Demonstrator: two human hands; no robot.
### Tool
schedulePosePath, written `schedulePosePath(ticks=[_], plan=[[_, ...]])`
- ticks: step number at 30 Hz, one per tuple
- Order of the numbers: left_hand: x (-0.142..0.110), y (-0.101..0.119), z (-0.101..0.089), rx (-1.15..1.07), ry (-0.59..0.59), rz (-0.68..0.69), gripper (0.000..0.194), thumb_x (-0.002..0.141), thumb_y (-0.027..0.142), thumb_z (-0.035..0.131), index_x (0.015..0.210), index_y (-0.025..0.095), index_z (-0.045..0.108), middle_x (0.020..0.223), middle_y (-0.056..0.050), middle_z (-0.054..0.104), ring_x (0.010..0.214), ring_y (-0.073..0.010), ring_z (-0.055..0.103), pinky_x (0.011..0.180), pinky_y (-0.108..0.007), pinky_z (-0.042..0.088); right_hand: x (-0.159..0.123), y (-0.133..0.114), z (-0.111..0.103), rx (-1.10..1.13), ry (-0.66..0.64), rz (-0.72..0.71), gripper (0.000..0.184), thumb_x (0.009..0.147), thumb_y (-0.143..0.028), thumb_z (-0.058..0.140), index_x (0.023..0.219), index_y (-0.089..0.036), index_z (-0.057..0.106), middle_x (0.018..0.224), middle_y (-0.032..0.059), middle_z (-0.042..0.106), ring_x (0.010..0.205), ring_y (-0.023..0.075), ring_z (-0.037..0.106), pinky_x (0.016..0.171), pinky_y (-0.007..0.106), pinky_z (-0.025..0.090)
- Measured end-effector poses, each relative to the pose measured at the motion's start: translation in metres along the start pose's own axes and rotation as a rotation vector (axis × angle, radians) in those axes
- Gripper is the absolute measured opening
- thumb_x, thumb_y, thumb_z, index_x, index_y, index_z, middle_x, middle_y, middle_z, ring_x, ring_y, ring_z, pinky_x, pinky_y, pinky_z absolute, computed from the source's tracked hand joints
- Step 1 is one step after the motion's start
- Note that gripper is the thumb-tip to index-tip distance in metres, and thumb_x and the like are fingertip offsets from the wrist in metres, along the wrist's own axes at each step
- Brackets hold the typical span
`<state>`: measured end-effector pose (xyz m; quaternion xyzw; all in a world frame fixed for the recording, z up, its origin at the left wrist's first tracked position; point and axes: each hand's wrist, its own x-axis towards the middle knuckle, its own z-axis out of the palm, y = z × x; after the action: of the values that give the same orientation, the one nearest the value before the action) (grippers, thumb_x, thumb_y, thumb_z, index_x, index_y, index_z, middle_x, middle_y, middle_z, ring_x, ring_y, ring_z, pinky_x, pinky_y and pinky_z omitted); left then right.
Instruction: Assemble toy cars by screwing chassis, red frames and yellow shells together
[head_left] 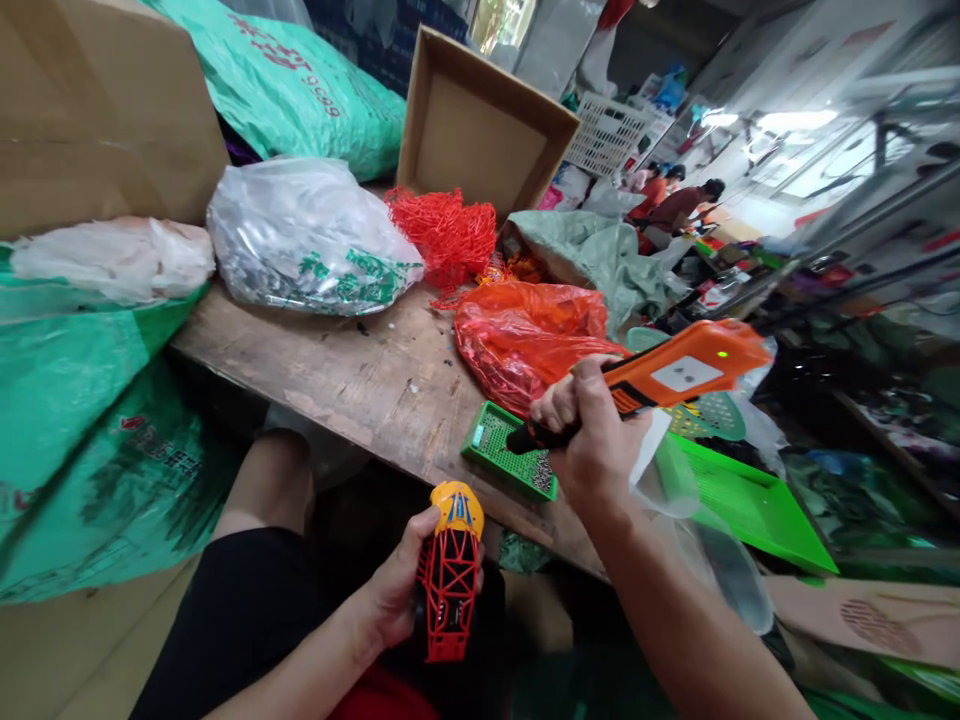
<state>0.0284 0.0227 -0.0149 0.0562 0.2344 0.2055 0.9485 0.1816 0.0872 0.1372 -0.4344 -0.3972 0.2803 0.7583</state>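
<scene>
My left hand (397, 590) is closed round a red lattice toy body with a yellow and blue front (450, 570), held low in front of my lap, below the table edge. My right hand (596, 440) grips an orange electric screwdriver (675, 375) with a black tip and a lit green lamp, tip pointing left and down over a small green perforated tray (499, 445) that holds small screws. The tray lies at the near edge of the wooden table (337, 370).
An orange plastic bag (536, 335), a clear bag of small parts (307, 240), a heap of red lattice pieces (446, 230) and an open cardboard box (480, 125) sit on the table. A bright green tray (750, 505) lies right. Green sacks (82, 400) crowd the left. People work far back.
</scene>
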Motion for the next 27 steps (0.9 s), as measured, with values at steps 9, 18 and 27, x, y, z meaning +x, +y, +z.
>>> schedulePosePath(ticks=[9,18,27], plan=[[0.003,-0.003,-0.005,0.014,-0.054,0.062,0.057,0.081,0.065,0.064,0.089,0.01,0.074,0.076,-0.008,0.07,0.065,-0.0189,0.065,0.067,-0.029,0.051,-0.06,-0.016,0.019,0.063,-0.151,0.198,0.032,0.088,-0.035,0.076,0.074,-0.023,0.049,0.046,-0.0126,0.037,0.036,0.0058,0.032,0.041,0.022,0.037],[0.006,-0.004,-0.006,0.02,-0.071,0.069,0.058,0.085,0.066,0.058,0.084,0.009,0.073,0.073,-0.008,0.069,0.063,-0.0173,0.064,0.066,-0.029,0.051,-0.067,-0.001,0.021,0.12,-0.195,0.231,0.022,0.093,-0.029,0.072,0.083,-0.022,0.053,0.049,-0.0129,0.046,0.038,0.0039,0.04,0.045,0.019,0.041],[0.005,-0.005,-0.007,0.006,-0.047,0.055,0.058,0.084,0.066,0.059,0.087,0.01,0.074,0.075,-0.009,0.071,0.064,-0.0184,0.066,0.067,-0.029,0.052,-0.069,0.005,0.021,0.077,-0.198,0.262,0.026,0.092,-0.032,0.072,0.083,-0.023,0.05,0.05,-0.0132,0.043,0.038,0.0045,0.038,0.043,0.02,0.04]])
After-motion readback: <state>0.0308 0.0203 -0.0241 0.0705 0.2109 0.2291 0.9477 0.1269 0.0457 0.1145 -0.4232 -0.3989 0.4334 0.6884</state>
